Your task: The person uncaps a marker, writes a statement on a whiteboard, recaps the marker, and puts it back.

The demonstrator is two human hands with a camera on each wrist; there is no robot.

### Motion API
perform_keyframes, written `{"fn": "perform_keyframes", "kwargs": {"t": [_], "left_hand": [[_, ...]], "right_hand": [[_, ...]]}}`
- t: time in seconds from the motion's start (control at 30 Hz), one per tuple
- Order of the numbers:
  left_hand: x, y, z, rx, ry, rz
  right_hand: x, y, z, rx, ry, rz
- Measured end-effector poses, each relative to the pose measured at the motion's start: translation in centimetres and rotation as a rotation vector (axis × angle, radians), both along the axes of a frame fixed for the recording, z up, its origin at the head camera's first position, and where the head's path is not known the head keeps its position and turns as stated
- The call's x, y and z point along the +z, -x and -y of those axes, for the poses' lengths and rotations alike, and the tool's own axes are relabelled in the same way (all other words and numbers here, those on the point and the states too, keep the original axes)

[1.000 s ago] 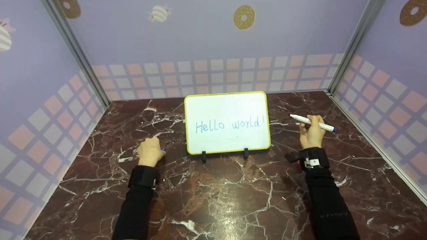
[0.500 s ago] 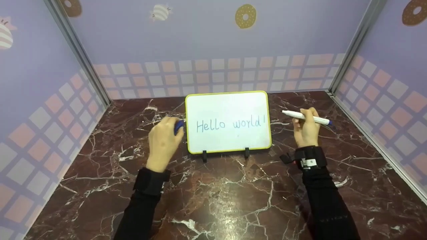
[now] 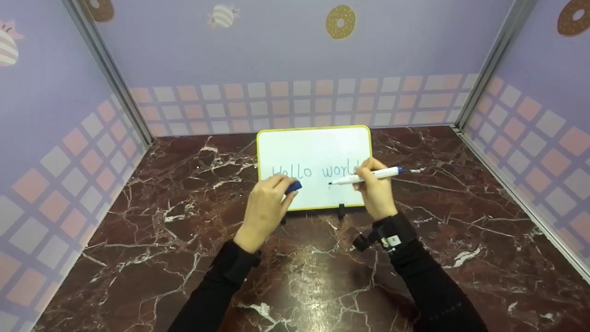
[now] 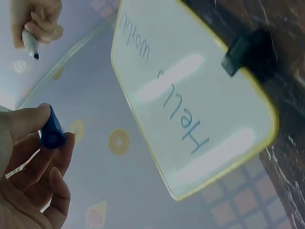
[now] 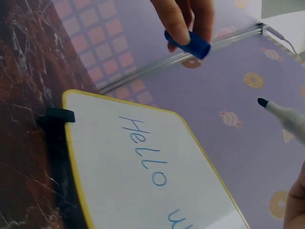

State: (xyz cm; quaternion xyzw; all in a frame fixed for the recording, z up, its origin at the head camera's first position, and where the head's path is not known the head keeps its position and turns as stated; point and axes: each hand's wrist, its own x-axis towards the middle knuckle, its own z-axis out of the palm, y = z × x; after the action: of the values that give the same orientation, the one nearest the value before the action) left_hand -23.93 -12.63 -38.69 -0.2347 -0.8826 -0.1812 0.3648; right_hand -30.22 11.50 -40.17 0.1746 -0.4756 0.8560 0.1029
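My left hand (image 3: 265, 203) pinches a blue marker cap (image 4: 51, 128) between thumb and fingers, its hollow end facing the marker. In my right hand (image 3: 379, 190) is a white whiteboard marker (image 3: 375, 175), gripped by the barrel, its dark blue tip bare and pointing left. A gap separates cap and tip in the head view. Behind both hands stands a small whiteboard (image 3: 313, 143) with a yellow frame, tilted back, with "Hello world!" written in blue; the hands cover parts of the writing. Both wrist views show the hands apart from the board.
Black feet (image 3: 341, 210) hold the whiteboard up on the dark red marbled table (image 3: 184, 258). Purple walls (image 3: 276, 55) with a checked border close in the back and both sides. Black straps with wrist cameras sit on both wrists.
From beside the board, my left hand has risen and moved right with the cap. My right hand has come left with the marker, so both are now in front of the board.
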Motion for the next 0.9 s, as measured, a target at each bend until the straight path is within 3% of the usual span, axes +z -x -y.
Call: {"fn": "perform_keyframes", "kwargs": {"t": [0.17, 0.43, 0.9], "left_hand": [[-0.8, -0.3, -1.0, -0.027, 0.037, 0.013], [-1.4, -0.5, -1.8, -0.069, 0.015, 0.040], [-1.2, -0.9, -2.2, -0.118, -0.029, 0.054]], "right_hand": [[-0.6, -0.8, 1.4, 0.051, -0.060, -0.015], [-1.0, -1.4, 2.4, 0.074, -0.101, 0.008], [-1.0, -1.6, 2.8, 0.087, -0.089, 0.014]]}}
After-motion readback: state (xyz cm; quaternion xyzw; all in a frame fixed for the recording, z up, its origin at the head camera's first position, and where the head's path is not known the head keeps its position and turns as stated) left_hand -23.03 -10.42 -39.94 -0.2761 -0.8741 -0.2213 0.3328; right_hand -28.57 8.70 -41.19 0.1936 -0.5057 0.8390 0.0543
